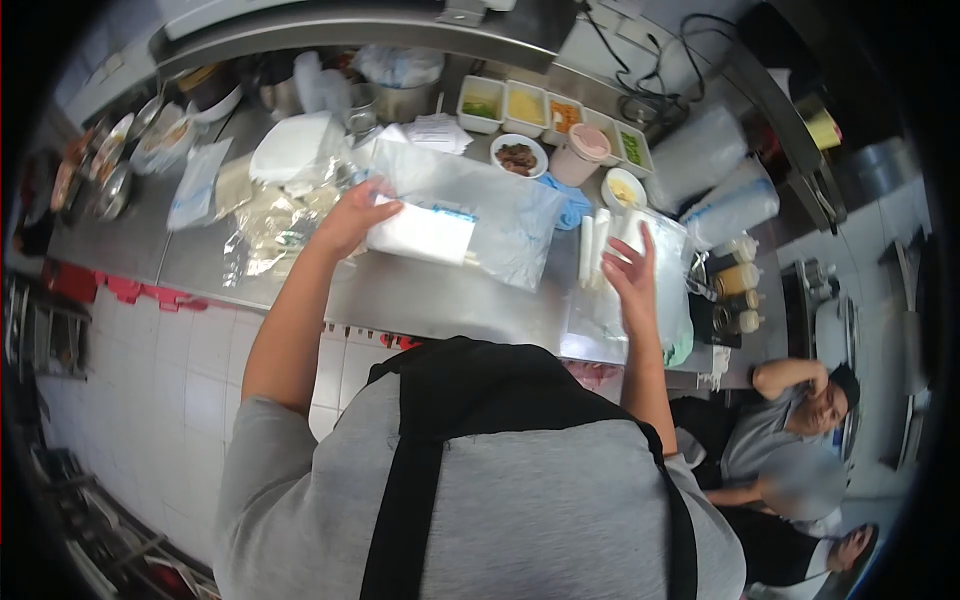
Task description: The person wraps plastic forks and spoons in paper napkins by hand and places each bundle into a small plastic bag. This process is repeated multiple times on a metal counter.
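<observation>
My left hand is closed on the left edge of a clear plastic bag. A flat white packet shows at the bag's left end, just beside my thumb, with blue print near it. To the right, my right hand is open with its fingers apart, palm turned toward the bag. It overlaps several slim white rolls lying on a clear plastic sheet at the right of the steel counter. A blue cloth lies between the bag and the rolls.
Behind the bag stand a bowl of dark food, a pink-lidded tub and white containers of chopped food. Crumpled clear packaging covers the counter's left. Squeeze bottles line the right end. Two people are at the lower right.
</observation>
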Available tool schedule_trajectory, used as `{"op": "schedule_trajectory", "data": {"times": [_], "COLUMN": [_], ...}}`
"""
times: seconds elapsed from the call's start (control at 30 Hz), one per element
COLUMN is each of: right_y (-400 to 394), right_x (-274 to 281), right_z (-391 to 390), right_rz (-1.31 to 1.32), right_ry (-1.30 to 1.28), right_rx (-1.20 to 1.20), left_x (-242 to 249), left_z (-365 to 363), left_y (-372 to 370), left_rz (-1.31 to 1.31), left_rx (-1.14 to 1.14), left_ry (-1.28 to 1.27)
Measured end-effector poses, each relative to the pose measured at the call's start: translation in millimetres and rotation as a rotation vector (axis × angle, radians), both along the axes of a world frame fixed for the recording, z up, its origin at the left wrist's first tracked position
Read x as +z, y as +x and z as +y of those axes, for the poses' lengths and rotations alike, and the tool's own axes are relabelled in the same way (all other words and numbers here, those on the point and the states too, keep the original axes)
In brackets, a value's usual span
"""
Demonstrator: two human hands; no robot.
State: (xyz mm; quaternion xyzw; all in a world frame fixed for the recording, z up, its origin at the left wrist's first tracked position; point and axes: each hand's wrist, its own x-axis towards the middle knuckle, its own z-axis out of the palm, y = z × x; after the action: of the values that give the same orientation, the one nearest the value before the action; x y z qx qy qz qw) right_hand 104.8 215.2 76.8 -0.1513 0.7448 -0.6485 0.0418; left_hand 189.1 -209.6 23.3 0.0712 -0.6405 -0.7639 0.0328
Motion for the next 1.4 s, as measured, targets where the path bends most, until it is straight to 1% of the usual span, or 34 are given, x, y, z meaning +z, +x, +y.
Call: {"op": "schedule_trajectory", "data": {"times": [0.03, 0.07, 0.13, 0.23, 0.33, 0.37, 0.43, 0.47, 0.53, 0.57, 0.63, 0.67, 0.73, 0.8, 0.9, 0.93, 0.97, 1.0, 1.03, 1.1, 1.13, 1.17, 1.2, 1.23, 1.33, 1.37, 1.4], "right_y": [0, 4, 22, 16, -16, -20, -7, 1, 9, 11, 10, 6, -4, 2, 2, -8, -23, -41, -63, -105, -115, -123, -129, -130, -118, -107, -101], "right_x": [-5, -9, -16, -36, -54, -47, -3, 20, 49, 61, 82, 90, 107, 119, 125, 119, 108, 93, 71, 22, 6, -8, -15, -12, 21, 41, 41], "right_z": [-12, -27, -64, -65, -3, 16, 5, -7, -35, -38, -38, -28, 11, 40, 74, 88, 100, 113, 125, 146, 153, 158, 162, 168, 167, 156, 144], "right_rz": [-0.046, -0.09, -0.262, -0.404, -0.175, -0.178, 0.213, 0.401, 0.472, 0.477, 0.487, 0.392, 0.203, 0.282, 0.119, 0.085, 0.083, 0.083, 0.064, 0.023, 0.07, 0.119, 0.171, 0.162, 0.403, 0.385, 0.417], "right_ry": [-0.072, -0.144, -0.304, -0.328, -0.279, -0.177, 0.153, 0.324, 0.24, 0.243, 0.248, 0.245, 0.241, 0.032, -0.121, -0.111, -0.029, 0.052, 0.073, 0.113, 0.281, 0.448, 0.61, 0.644, 0.799, 0.753, 0.693], "right_rx": [0.032, 0.064, 0.084, 0.036, -0.135, -0.095, 0.105, 0.209, 0.422, 0.448, 0.502, 0.503, 0.507, 0.406, 0.213, 0.102, 0.008, -0.084, -0.146, -0.268, -0.295, -0.321, -0.348, -0.358, -0.579, -0.596, -0.525], "left_x": [15, 16, 17, 11, 22, 28, 44, 57, 93, 112, 142, 155, 183, 201, 204, 201, 195, 181, 160, 110, 96, 89, 76, 62, 26, 22, 20], "left_z": [5, 10, 17, 15, 11, 17, 33, 45, 76, 92, 117, 130, 157, 188, 237, 253, 268, 283, 295, 315, 321, 324, 326, 325, 317, 313, 307], "left_y": [3, 2, -3, -8, -8, -11, -18, -23, -35, -44, -68, -80, -101, -122, -167, -182, -197, -216, -231, -244, -245, -232, -217, -203, -174, -164, -154], "left_rz": [-0.035, -0.029, -0.012, 0.015, -0.009, -0.009, -0.011, -0.001, 0.019, 0.107, 0.182, 0.221, 0.231, 0.242, 0.32, 0.276, 0.232, 0.248, 0.259, 0.592, 0.745, 0.583, 0.651, 0.718, 0.791, 0.775, 0.76], "left_rx": [-0.056, -0.051, -0.046, -0.114, -0.193, -0.257, -0.382, -0.481, -0.668, -0.763, -0.918, -0.994, -1.128, -1.222, -1.301, -1.256, -1.208, -1.078, -0.948, -0.492, -0.248, -0.416, -0.469, -0.522, -0.425, -0.377, -0.328], "left_ry": [0.043, 0.035, 0.02, -0.067, -0.276, -0.297, -0.337, -0.354, -0.385, -0.471, -0.534, -0.564, -0.538, -0.557, -0.612, -0.678, -0.742, -0.755, -0.763, -1.088, -1.232, -1.152, -1.25, -1.351, -1.215, -1.198, -1.184]}}
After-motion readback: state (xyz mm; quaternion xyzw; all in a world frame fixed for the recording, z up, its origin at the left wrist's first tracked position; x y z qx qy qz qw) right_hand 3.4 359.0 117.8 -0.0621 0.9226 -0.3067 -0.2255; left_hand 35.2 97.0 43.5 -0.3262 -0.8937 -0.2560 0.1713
